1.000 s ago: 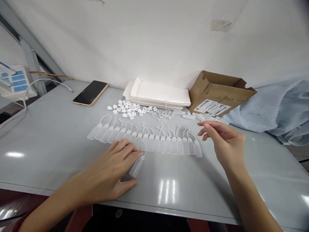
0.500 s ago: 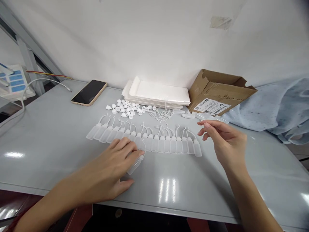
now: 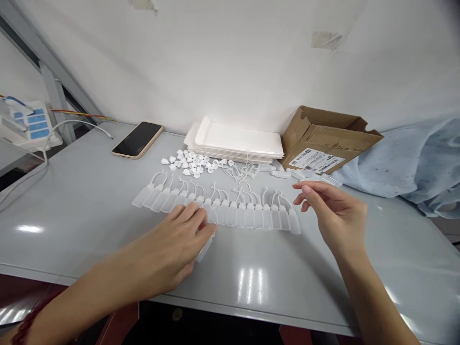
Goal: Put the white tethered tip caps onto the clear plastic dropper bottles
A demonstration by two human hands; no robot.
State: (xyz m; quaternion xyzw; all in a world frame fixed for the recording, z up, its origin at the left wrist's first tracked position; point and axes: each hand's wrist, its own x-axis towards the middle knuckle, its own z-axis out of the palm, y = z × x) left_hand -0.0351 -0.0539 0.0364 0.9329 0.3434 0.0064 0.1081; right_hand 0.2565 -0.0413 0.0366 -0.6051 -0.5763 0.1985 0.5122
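Head: left hand (image 3: 178, 247) has curled further over bottle (image 3: 205, 251), grip unclear; right hand (image 3: 337, 215) unclenched

The counter (image 3: 79, 201) is of grey colour. The small bottles (image 3: 249, 216) are translucent white, the caps (image 3: 191, 155) plain white. The box (image 3: 341, 140) is brown, its label (image 3: 312, 159) white with black print. The phone (image 3: 138, 138) shows a black screen. The cloth (image 3: 391, 155) is pale blue with tiny specks.
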